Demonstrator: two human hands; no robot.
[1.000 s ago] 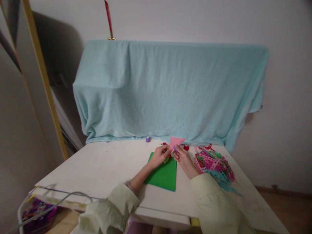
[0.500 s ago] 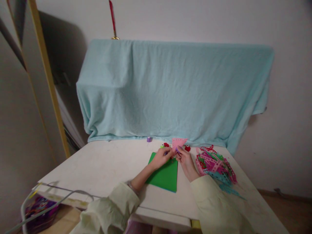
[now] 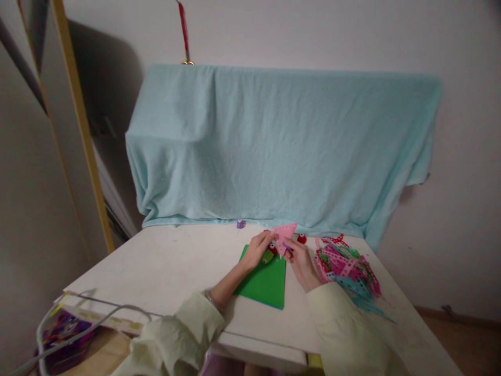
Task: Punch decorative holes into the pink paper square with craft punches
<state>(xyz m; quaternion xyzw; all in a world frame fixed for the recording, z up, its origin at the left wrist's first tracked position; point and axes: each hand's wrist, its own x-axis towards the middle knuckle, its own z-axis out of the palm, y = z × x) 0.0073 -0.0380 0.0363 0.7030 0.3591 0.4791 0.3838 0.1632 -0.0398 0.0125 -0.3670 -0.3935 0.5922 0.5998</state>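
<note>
A pink triangular sheet with small holes along its edges is held up between my hands, above a stack of green sheets. My right hand is closed on its right side, with a bit of purple showing by the fingers. My left hand is closed at the triangle's left corner. Just below the left fingers shows a small green piece beside a red piece with a white spot; whether they hang or lie on the green sheets I cannot tell.
A heap of punched coloured strips lies to the right. Against the light-blue cloth at the back stand a small purple piece and a red one. A grey cable loops over the white table's front left.
The pink triangle has tilted, and its tip has swung left and down. My left hand has shifted slightly left and up. A green piece and a red piece now show below it.
</note>
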